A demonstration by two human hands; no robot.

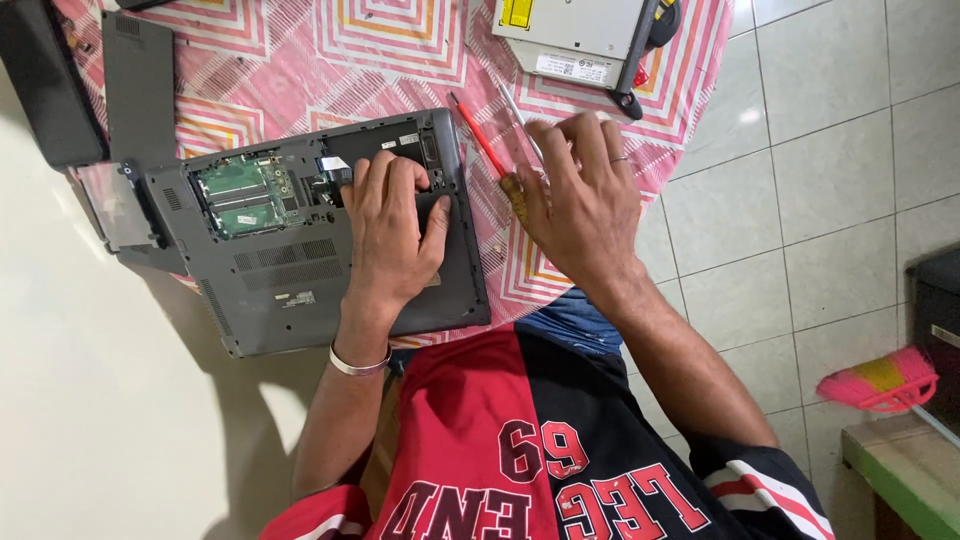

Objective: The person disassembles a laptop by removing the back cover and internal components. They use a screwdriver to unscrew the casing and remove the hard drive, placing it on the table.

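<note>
A grey laptop (290, 270) lies bottom up on a table with a pink patterned cloth (370, 50). One of its compartments is open and shows a green circuit board (240, 195). My left hand (390, 225), with a metal bangle on the wrist, lies flat on the laptop's base, fingertips at the edge of the open compartment. My right hand (580, 200) is to the right of the laptop, over the cloth, closed on a screwdriver with an amber handle (514, 192) and a metal shaft pointing away from me. A thin red tool (478, 135) lies beside it.
A grey optical drive (580, 35) sits at the far edge of the table. A dark cover panel (140, 85) and another black part (40, 80) lie at the far left. On the tiled floor to the right are a pink brush (880, 380) and a green bench (900, 470).
</note>
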